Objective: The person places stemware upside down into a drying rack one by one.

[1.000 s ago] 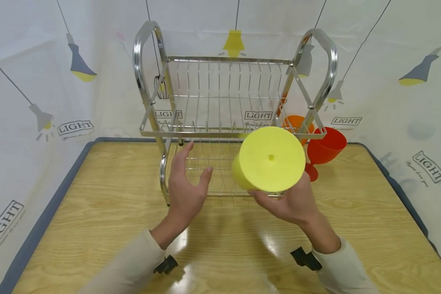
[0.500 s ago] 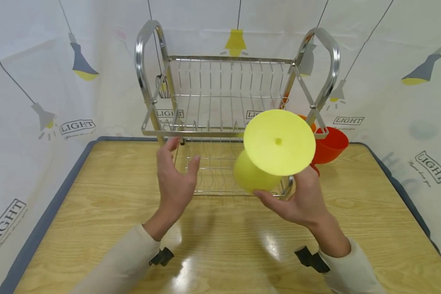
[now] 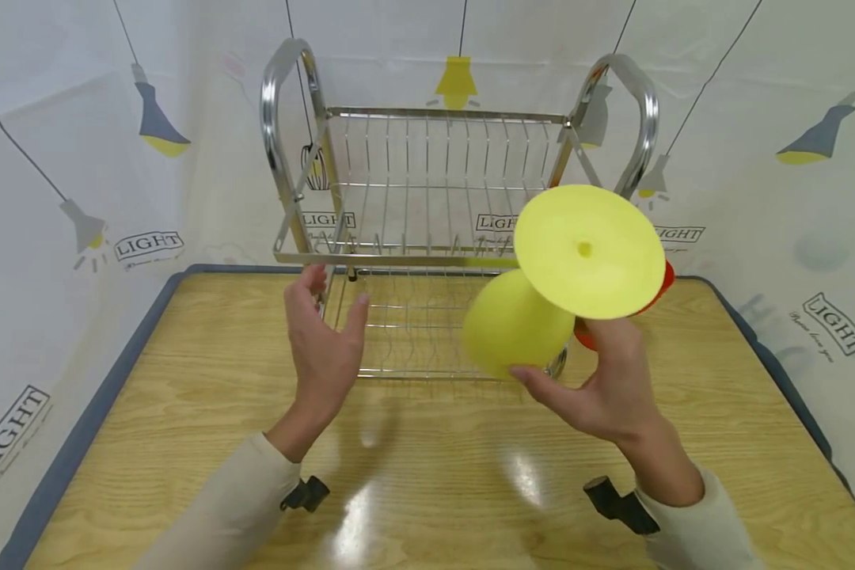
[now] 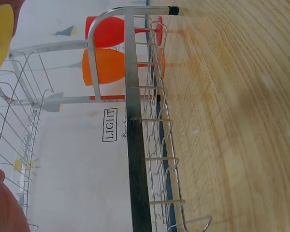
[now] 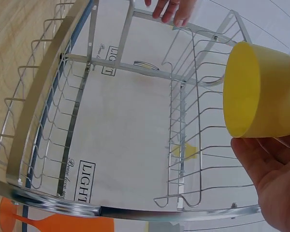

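My right hand [image 3: 613,388] holds a yellow goblet [image 3: 516,328] by its bowl, thumb on the near side. The goblet is tilted, with its round foot up toward the head camera; in the right wrist view the mouth of its yellow bowl [image 5: 244,92] shows. It is in front of the right end of a two-tier metal dish rack [image 3: 399,260]. My left hand [image 3: 324,348] is at the rack's left end, fingers apart and holding nothing. Whether its fingertips touch the rack, I cannot tell.
A red goblet [image 4: 108,31] and an orange goblet [image 4: 106,66] stand on the table beside the rack's right end. In the head view the yellow goblet hides most of them. Behind the wooden table [image 3: 456,475] hangs a lamp-printed cloth [image 3: 207,119].
My right hand has moved right with the yellow goblet, whose foot has tipped up and rightward. The left hand has shifted left, so the hands are farther apart.
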`<state>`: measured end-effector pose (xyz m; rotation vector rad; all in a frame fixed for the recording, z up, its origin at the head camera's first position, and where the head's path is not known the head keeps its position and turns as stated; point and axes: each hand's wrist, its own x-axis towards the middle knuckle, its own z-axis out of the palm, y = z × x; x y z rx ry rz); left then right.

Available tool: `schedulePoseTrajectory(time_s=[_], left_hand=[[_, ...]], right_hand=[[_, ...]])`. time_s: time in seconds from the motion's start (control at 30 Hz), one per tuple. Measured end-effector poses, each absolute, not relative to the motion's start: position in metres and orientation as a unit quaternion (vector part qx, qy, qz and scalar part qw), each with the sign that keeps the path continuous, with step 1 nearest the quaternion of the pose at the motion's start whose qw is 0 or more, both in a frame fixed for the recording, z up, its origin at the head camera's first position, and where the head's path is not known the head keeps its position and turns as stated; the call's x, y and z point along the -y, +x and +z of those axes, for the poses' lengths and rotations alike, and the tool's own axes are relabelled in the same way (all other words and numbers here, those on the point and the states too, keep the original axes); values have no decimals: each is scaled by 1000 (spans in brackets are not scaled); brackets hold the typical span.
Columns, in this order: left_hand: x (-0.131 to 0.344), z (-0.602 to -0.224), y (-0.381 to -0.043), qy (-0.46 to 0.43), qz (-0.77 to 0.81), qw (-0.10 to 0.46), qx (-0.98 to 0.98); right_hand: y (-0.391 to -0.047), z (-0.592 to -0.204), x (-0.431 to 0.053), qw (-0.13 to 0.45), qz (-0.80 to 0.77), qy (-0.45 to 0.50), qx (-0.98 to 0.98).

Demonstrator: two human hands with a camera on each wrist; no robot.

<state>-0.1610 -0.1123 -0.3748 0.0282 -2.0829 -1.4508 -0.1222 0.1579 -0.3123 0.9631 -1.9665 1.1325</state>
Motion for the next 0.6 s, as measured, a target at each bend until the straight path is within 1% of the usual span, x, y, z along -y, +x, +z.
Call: schedulePoseTrajectory(time_s=[0.17, 0.33, 0.6], left_hand=[[115, -373, -164, 19, -542, 315, 779], [116, -373, -166, 22, -542, 331, 772], [117, -372, -167, 33, -548, 341, 763]], right_hand=[[-120, -304, -162, 324, 441, 365, 754], [-117, -299, -164, 334, 452, 346, 751], [-115, -293, -164, 339, 486, 342, 729]])
